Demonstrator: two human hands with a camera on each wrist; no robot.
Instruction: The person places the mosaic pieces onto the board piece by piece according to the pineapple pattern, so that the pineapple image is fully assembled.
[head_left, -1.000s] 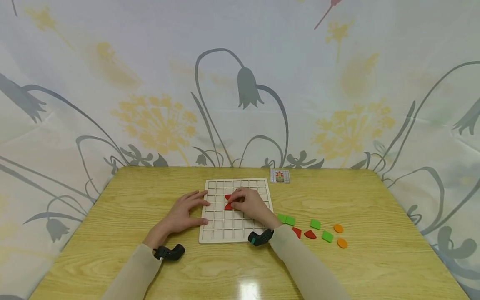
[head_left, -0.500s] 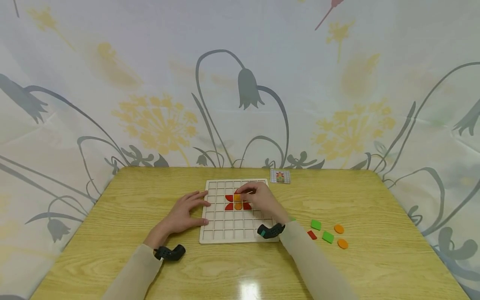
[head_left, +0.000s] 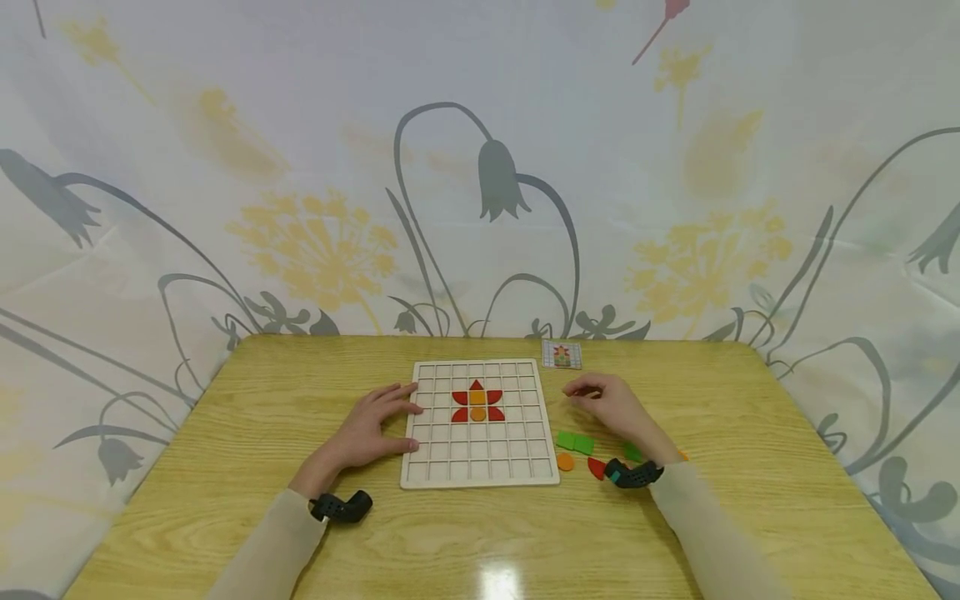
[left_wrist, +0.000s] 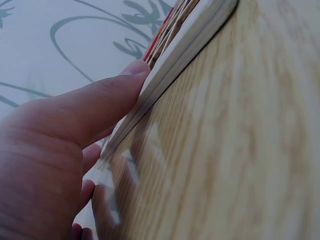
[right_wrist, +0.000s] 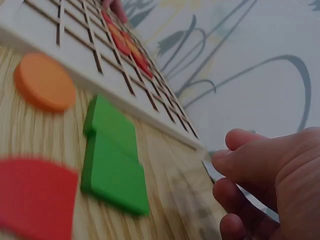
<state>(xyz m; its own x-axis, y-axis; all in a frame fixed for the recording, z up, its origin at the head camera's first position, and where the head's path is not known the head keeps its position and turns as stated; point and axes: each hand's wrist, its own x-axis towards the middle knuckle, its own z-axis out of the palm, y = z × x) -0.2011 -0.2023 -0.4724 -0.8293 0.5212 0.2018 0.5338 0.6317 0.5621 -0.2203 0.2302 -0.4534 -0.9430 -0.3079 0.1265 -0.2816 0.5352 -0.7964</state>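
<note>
A pale wooden grid board (head_left: 442, 467) lies on the table. On it, red pieces (head_left: 495, 412) surround an orange square (head_left: 477, 397) and an orange disc (head_left: 478, 413) in a flower shape. My left hand (head_left: 366, 429) rests at the board's left edge, fingers spread; in the left wrist view the thumb (left_wrist: 112, 95) touches the rim. To the right of the board, my right hand (head_left: 611, 408) is above the table with loosely bent fingers, and no piece shows in it. Below it lie two green squares (right_wrist: 115, 175), an orange disc (right_wrist: 45, 82) and a red piece (right_wrist: 37, 197).
A small pattern card (head_left: 562, 354) lies beyond the board's upper right corner. Another green piece (head_left: 633, 452) and a bit of orange are partly covered by the right forearm. A flower-printed cloth (head_left: 480, 275) hangs behind the table (head_left: 300, 375).
My right hand has left the board and moved right, over the loose pieces. The orange square, orange disc and red pieces now show uncovered on the board. The left hand stays put.
</note>
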